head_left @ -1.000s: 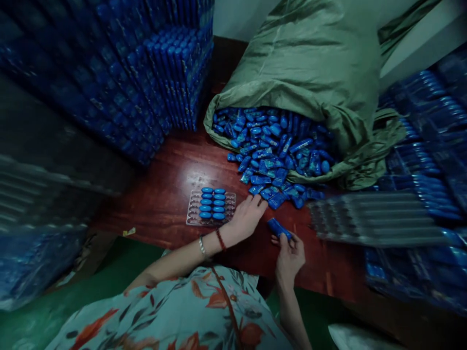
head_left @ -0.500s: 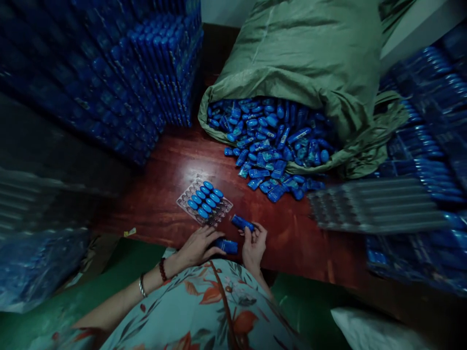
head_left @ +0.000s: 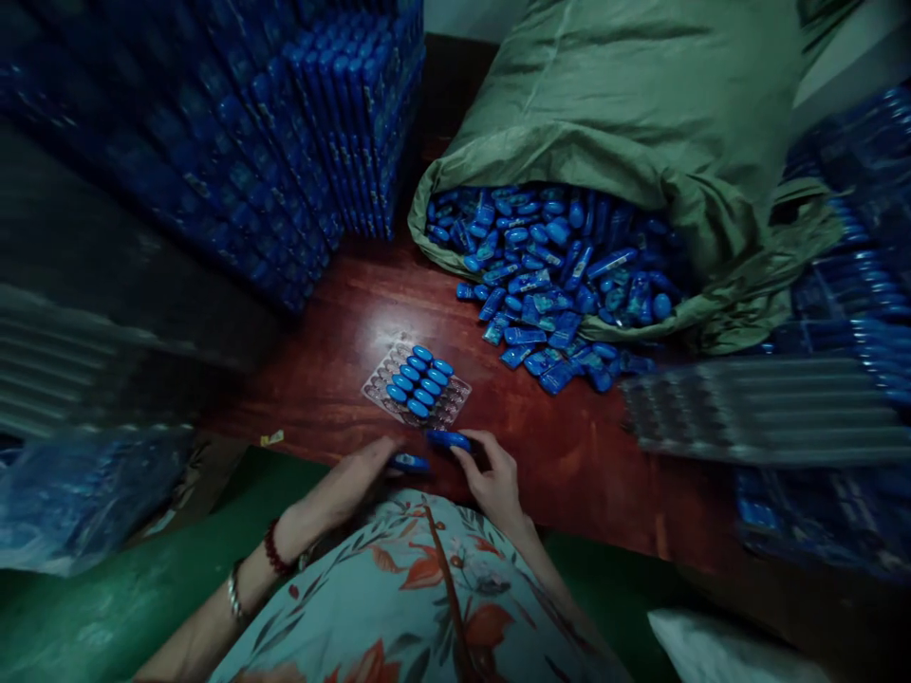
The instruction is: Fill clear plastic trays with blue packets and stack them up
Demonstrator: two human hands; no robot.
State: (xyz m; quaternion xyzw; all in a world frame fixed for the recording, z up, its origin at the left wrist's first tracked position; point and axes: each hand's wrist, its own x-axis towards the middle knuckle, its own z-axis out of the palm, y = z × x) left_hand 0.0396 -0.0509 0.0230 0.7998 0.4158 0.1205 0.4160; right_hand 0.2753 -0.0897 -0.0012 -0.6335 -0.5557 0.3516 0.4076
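Note:
My left hand (head_left: 362,476) is closed on a small blue oblong pack (head_left: 408,462) at the table's front edge; its fingertips are partly hidden and blurred. Between thumb and fingers, my right hand (head_left: 496,476) pinches another blue oblong pack (head_left: 450,439), held just above and right of the first. Right behind them lies a clear plastic tray (head_left: 377,388) with small hollows. Several bright blue oval pieces (head_left: 419,381) stand in rows in its middle, and hollows at both sides are bare.
A green woven sack (head_left: 641,85) spills loose blue packs (head_left: 548,304) onto the red-brown table (head_left: 342,304). Tall stacks of blue packs (head_left: 348,104) rise at the left. Stacked clear trays stand left (head_left: 78,370) and right (head_left: 769,408). A yellow scrap (head_left: 271,438) lies near the front edge.
My left hand has drawn back to the left and its pack has turned. My right hand's pack has swung level and nearer to it. The whole view has shifted slightly.

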